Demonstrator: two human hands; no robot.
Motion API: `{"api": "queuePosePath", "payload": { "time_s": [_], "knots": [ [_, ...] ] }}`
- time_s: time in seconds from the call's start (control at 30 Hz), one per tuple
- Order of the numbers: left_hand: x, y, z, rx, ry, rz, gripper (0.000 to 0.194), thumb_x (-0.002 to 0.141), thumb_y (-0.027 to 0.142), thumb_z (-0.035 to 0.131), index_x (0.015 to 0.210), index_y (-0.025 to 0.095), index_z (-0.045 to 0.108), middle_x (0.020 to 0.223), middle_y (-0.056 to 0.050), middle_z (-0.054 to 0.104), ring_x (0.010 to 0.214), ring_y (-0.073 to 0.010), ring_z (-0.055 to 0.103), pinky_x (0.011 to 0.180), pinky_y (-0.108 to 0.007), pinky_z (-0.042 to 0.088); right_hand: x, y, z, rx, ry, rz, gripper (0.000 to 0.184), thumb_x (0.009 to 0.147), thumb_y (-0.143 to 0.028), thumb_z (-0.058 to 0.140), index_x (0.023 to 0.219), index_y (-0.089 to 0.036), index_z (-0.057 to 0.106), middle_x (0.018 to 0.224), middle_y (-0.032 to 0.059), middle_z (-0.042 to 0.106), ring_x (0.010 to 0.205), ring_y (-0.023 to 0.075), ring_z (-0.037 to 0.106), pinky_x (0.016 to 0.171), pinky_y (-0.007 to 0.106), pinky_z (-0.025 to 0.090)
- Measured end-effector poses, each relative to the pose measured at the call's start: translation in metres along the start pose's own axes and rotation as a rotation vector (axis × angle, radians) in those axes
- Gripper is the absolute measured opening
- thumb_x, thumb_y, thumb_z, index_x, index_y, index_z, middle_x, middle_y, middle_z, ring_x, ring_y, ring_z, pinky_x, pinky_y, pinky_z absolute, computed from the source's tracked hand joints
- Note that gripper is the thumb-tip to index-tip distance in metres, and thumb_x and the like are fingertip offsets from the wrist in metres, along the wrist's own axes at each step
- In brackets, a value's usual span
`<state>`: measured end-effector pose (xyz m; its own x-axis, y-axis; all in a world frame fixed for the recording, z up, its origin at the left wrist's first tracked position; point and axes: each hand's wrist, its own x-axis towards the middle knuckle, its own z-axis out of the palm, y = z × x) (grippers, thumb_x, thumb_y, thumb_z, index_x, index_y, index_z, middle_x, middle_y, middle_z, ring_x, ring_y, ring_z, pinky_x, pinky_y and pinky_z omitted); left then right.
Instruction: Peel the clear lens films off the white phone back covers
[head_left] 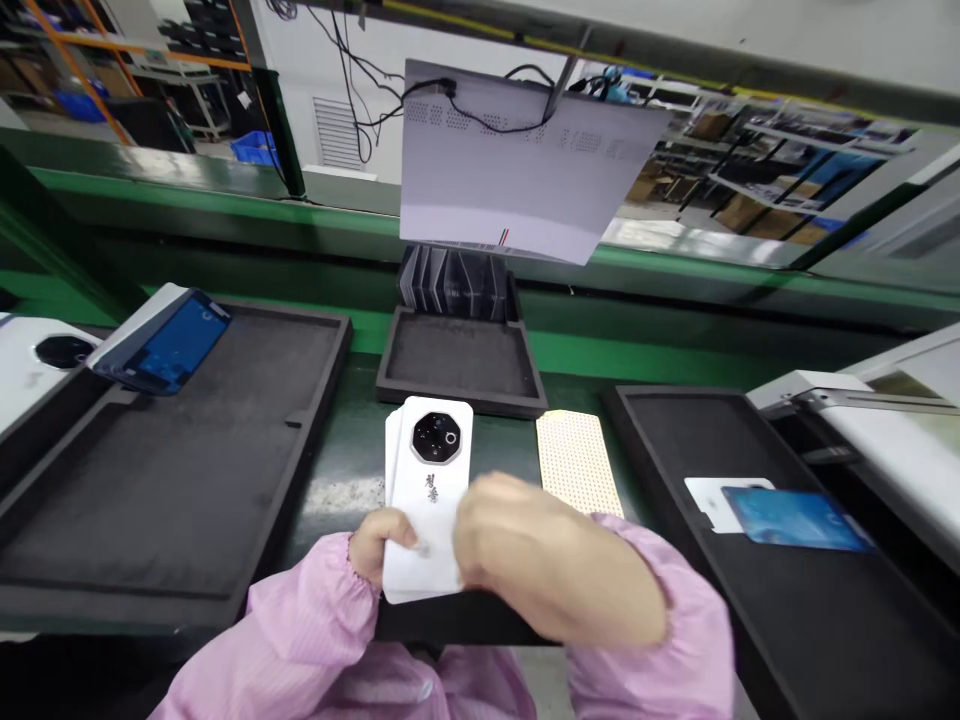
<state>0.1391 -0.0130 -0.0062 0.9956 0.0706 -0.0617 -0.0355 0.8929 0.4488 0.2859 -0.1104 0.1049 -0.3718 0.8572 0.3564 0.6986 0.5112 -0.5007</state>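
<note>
1. Phone (pixel 409 500): white, with black lettering (pixel 431 488).
2. Camera module (pixel 437 438): black, silver-edged.
3. Sleeve (pixel 307 600): pink, faintly striped.
4. Sheet (pixel 576 460): pale yellow, rows of small dots.
5. Tray (pixel 187 470): black.
6. Table (pixel 345 450): dark green.
7. Monitor back (pixel 517 175): pale lilac-grey.

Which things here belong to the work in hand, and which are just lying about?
Likely in the work:
white panels, held in the left hand, with the blurred right hand at their edge
spotted sheet
perhaps the central black tray

Apparently just lying about:
background blue crate
hanging cables
</note>
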Motion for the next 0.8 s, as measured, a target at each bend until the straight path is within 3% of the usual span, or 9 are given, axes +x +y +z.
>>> {"api": "queuePosePath", "payload": {
  "time_s": [0.03, 0.1, 0.23, 0.33, 0.43, 0.63, 0.8],
  "knots": [
    [0.0, 0.001, 0.002, -0.014, -0.008, -0.017, 0.048, 0.049, 0.018, 0.05, 0.095, 0.008, 0.063, 0.081, -0.011, 0.065, 0.078, -0.0253, 0.061, 0.075, -0.041, 0.048, -0.005, -0.005, -0.007, 0.086, -0.077, -0.059, 0.017, 0.083, -0.007, 0.046, 0.08, -0.02, 0.057, 0.075, 0.0034, 0.064, 0.075, 0.0167, 0.057, 0.071, 0.031, 0.049],
    [0.0, 0.001, 0.005, -0.044, -0.039, -0.066, 0.049, 0.046, 0.019, 0.052, 0.092, 0.007, 0.063, 0.079, -0.011, 0.063, 0.076, -0.025, 0.061, 0.073, -0.04, 0.049, -0.014, -0.008, -0.022, 0.21, -0.076, -0.089, 0.016, 0.085, -0.009, 0.049, 0.089, -0.021, 0.058, 0.077, 0.0019, 0.067, 0.077, 0.0145, 0.059, 0.073, 0.028, 0.051],
    [0.001, -0.002, 0.006, -0.068, -0.096, -0.117, 0.053, 0.045, 0.017, 0.052, 0.096, 0.006, 0.061, 0.083, -0.011, 0.061, 0.079, -0.0246, 0.06, 0.079, -0.045, 0.047, -0.025, 0.004, -0.04, 0.198, 0.235, 0.121, 0.019, 0.08, -0.008, 0.06, 0.093, -0.022, 0.061, 0.077, 0.0018, 0.066, 0.075, 0.0154, 0.062, 0.068, 0.03, 0.052],
    [0.0, -0.005, 0.004, -0.064, -0.133, -0.161, 0.055, 0.049, 0.019, 0.052, 0.101, 0.006, 0.058, 0.088, -0.013, 0.062, 0.084, -0.0276, 0.061, 0.082, -0.046, 0.045, -0.028, 0.015, -0.039, 0.159, 0.487, 0.287, 0.016, 0.077, -0.008, 0.063, 0.083, -0.022, 0.064, 0.074, 0.0014, 0.065, 0.073, 0.0175, 0.062, 0.065, 0.034, 0.052],
    [-0.001, -0.006, 0.002, -0.052, -0.144, -0.191, 0.056, 0.049, 0.019, 0.052, 0.103, 0.006, 0.057, 0.09, -0.014, 0.063, 0.087, -0.0297, 0.062, 0.083, -0.046, 0.044, -0.03, 0.02, -0.036, 0.133, 0.634, 0.398, 0.013, 0.077, -0.01, 0.064, 0.079, -0.022, 0.065, 0.073, 0.0012, 0.065, 0.074, 0.0179, 0.062, 0.066, 0.034, 0.051],
    [0.0, -0.006, 0.003, -0.009, -0.149, -0.199, 0.056, 0.05, 0.019, 0.053, 0.105, 0.008, 0.057, 0.093, -0.014, 0.063, 0.089, -0.0302, 0.06, 0.084, -0.049, 0.042, -0.029, 0.022, -0.034, 0.08, 0.751, 0.455, 0.008, 0.078, -0.014, 0.064, 0.079, -0.023, 0.065, 0.076, 0.0021, 0.065, 0.074, 0.0182, 0.062, 0.066, 0.034, 0.052],
    [0.001, -0.006, 0.006, -0.007, -0.13, -0.224, 0.056, 0.049, 0.018, 0.052, 0.104, 0.007, 0.058, 0.092, -0.013, 0.062, 0.088, -0.0296, 0.06, 0.085, -0.049, 0.041, -0.025, 0.025, -0.031, 0.074, 0.73, 0.477, 0.011, 0.079, -0.013, 0.062, 0.08, -0.023, 0.066, 0.077, 0.0021, 0.066, 0.076, 0.0186, 0.063, 0.067, 0.035, 0.052]
  ]
}}
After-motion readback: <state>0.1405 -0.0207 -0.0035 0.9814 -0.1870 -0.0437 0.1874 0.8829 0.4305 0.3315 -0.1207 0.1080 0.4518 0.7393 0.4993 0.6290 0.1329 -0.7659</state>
